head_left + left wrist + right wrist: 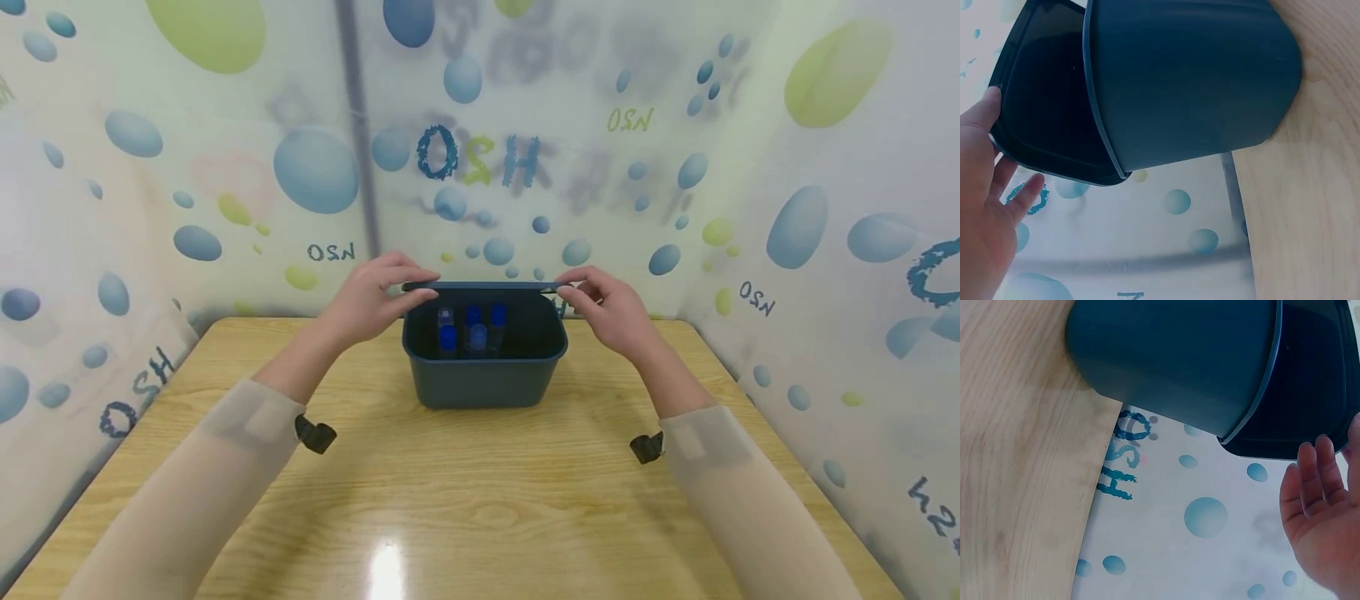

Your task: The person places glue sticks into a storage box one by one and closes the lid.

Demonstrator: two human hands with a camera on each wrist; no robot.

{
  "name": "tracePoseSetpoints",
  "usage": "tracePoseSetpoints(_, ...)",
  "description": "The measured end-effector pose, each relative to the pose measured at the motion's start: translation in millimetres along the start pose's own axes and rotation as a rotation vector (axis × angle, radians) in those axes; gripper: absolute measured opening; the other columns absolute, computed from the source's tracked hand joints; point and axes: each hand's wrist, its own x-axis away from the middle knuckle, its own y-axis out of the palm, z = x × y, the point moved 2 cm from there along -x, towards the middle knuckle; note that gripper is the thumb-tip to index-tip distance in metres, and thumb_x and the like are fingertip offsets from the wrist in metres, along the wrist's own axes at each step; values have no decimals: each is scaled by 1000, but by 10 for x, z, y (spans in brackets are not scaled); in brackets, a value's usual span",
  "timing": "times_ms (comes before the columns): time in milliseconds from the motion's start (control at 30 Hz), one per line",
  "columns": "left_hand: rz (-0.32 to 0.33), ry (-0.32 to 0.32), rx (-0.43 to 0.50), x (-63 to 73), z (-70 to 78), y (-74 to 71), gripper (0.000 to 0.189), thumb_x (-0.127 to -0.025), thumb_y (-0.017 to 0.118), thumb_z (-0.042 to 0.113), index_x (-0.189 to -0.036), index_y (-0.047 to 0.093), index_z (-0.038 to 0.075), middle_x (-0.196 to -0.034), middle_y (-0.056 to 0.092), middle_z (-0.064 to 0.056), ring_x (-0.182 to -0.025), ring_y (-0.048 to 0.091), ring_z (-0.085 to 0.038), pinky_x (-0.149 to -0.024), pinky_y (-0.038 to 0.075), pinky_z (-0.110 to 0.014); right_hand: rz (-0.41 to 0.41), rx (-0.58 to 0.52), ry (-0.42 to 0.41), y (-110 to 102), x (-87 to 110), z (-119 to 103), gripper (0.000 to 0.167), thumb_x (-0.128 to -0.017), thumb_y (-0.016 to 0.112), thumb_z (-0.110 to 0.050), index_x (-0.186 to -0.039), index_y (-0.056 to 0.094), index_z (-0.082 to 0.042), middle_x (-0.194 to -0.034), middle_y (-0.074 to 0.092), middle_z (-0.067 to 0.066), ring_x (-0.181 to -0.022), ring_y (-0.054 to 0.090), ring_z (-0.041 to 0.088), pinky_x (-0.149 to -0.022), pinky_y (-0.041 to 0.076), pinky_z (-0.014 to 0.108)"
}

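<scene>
A dark blue-green plastic box [483, 385] stands upright on the table, with several small clear bottles with blue caps [498, 315] grouped in its left and middle part. Its lid [480, 286] is raised at a slant over the far rim, seen nearly edge-on from the head. My left hand [375, 293] pinches the lid's left end between thumb and fingers. At the other end, my right hand [609, 310] grips the lid's right corner. In both wrist views the lid's dark underside [1047, 87] faces the box opening, and its back edge meets the rim.
The wooden table [480, 492] extends in front of the box and to both sides. Close behind and at the sides hang pale curtains [315, 242] printed with blue and green ovals and letters. Small black wrist cameras [315, 434] sit at both sleeve cuffs.
</scene>
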Motion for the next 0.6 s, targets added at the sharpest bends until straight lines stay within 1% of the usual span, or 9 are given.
tracePoseSetpoints(100,-63,-77,29,53,11,-10,27,-102,81,19,-127,83,10,-116,74,-9,-104,70,-27,-84,59,-49,-14,6,-1,6,37,14,33,-115,60,-39,-140,68,-19,-105,70,14,-92,64,29,-83,50,44)
tracePoseSetpoints(167,-96,-109,47,85,17,-10,28,-103,80,21,-129,83,11,-118,73,-8,-106,69,-25,-87,59,-49,-25,10,-3,11,67,21,33,-114,61,-39,-139,68,-18,-103,70,12,-91,62,28,-82,50,44)
tracePoseSetpoints(233,-120,-127,60,117,22,-5,28,-104,79,22,-129,83,12,-118,71,-7,-106,67,-24,-89,57,-47,-38,9,-6,17,100,26,33,-114,62,-38,-139,69,-19,-102,70,9,-90,62,27,-82,50,43)
tracePoseSetpoints(333,-146,-135,74,168,25,14,27,-104,78,22,-129,83,14,-118,70,-6,-106,64,-23,-89,55,-46,-60,5,-6,28,150,38,33,-113,63,-38,-139,69,-19,-101,68,9,-90,61,26,-82,50,43)
tracePoseSetpoints(433,-162,-131,83,230,26,41,26,-103,79,22,-128,83,13,-119,69,-5,-107,62,-23,-91,55,-47,-86,-8,-5,53,194,59,33,-113,64,-37,-139,69,-18,-103,65,9,-90,60,26,-82,49,43)
tracePoseSetpoints(600,-167,-113,93,335,24,85,26,-101,82,19,-125,83,11,-120,70,-6,-112,64,-24,-95,56,-48,-104,-26,-25,111,242,106,31,-111,68,-31,-138,71,-15,-108,63,9,-91,58,26,-82,50,43)
